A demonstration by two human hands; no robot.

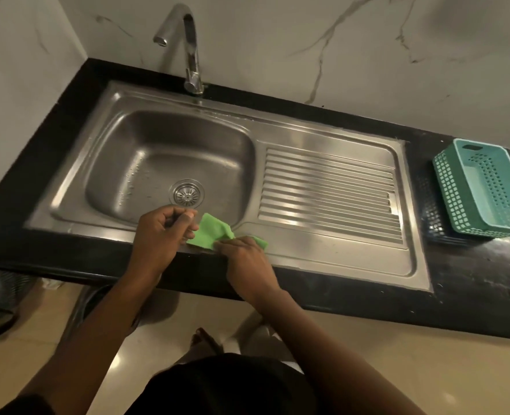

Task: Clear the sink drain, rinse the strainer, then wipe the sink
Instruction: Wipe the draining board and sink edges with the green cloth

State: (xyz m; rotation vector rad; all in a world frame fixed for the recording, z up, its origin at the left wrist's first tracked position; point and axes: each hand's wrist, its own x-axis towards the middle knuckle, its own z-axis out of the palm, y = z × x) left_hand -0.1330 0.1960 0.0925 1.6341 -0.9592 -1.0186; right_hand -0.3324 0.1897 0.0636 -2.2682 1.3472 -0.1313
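Observation:
A steel sink (158,139) is set in a black counter, with a round metal strainer (186,193) seated in its drain and water drops on the basin floor. A green cloth (210,233) lies over the sink's front rim. My left hand (161,235) pinches the cloth's left edge between thumb and fingers. My right hand (244,259) presses down on the cloth's right part, covering some of it.
A chrome tap (192,55) stands behind the basin, with no water running. A ribbed drainboard (328,193) lies to the right of the basin. A teal plastic basket (484,187) sits tilted on a dark basket at the counter's far right.

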